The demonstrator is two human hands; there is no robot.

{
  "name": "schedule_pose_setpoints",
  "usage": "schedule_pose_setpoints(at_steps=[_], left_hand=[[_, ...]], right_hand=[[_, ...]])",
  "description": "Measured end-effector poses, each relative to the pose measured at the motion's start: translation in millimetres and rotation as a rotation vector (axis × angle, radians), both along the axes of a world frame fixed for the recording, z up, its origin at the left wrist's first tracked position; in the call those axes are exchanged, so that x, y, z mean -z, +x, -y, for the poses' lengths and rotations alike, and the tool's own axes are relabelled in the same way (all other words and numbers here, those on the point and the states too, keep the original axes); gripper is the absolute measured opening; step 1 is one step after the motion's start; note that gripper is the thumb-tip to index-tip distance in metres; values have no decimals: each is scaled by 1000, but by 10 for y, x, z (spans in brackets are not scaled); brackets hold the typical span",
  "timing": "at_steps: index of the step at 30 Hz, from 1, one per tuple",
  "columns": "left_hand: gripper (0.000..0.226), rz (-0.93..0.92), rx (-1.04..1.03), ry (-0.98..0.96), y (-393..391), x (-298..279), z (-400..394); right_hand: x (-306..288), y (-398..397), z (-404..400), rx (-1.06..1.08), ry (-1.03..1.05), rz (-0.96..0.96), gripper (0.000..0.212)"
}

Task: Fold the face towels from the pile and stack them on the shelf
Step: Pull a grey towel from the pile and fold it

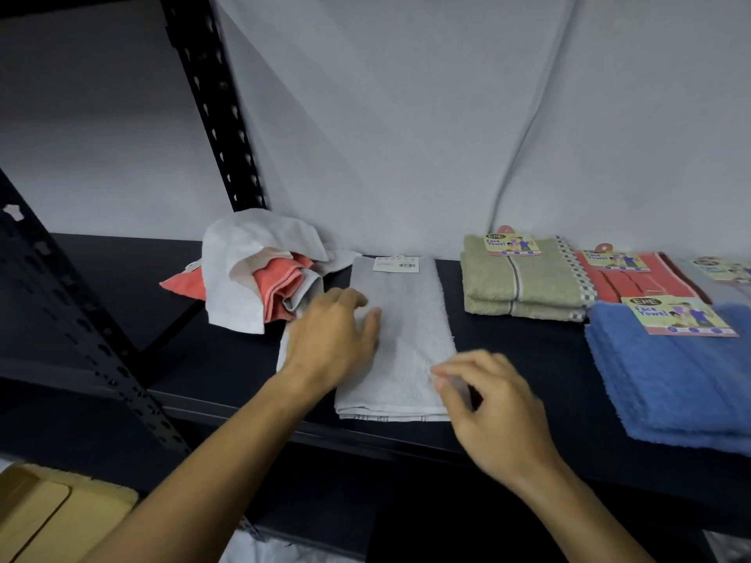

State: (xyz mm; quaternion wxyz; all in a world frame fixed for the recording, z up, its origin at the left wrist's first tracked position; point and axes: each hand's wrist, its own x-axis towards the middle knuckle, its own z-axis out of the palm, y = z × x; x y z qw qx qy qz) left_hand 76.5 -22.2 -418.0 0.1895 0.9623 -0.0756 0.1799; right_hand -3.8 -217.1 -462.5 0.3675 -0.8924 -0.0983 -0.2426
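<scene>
Looks like a shop stockroom: black slotted-steel shelf (508, 351), folded face towels (524, 286) with retail "Face Towel" tags (513, 243), barcode label (396, 264).

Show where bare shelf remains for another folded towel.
Bare dark shelf lies between the pale grey folded towel and the olive folded towel stack, and left of the rumpled white-and-coral pile. The right end, around the blue folded towels, is crowded.

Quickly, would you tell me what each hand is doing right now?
Left hand: open, flat on the grey towel.
Right hand: fingers curled at the towel's edge; grip unclear.
</scene>
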Motion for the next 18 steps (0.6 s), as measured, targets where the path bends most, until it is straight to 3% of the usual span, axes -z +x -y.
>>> schedule_pose_setpoints(at_steps=[2,4,6,8,12,16,18], left_hand=[[52,-122,168,59,-96,80,7],[62,-291,280,111,-129,191,-13],[66,-431,308,154,-140,306,-51],[65,-469,297,204,-149,370,-84],[66,-483,268,238,-138,405,-158],[64,-481,290,105,-221,312,-244],[66,-388,309,44,-343,243,-330]], right_hand=[[-110,156,-50,27,-208,-28,29],[-142,300,-125,-70,-422,-176,60],[-92,387,-158,-184,-569,-353,63],[-49,409,-132,-230,-593,-477,59],[-27,396,-68,-204,-634,-508,60],[-54,377,-19,-225,-594,-535,61],[-81,318,36,-233,-535,-480,63]])
